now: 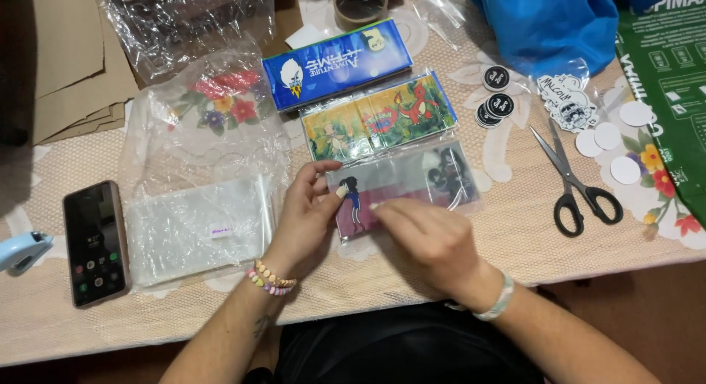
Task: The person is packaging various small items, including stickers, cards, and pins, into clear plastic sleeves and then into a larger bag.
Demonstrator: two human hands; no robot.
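Sleeved card [412, 182] — both hands' grip

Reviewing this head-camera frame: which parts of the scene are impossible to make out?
- Sleeved picture card: its lower left end is covered by the left hand and right hand.
- Right fingertips: motion-blurred, so the grip is unclear.
- Pale blue object: cut by the left edge, kind unclear.
- Dark roll: cut by the top edge.
- Phone screen: icons too small.
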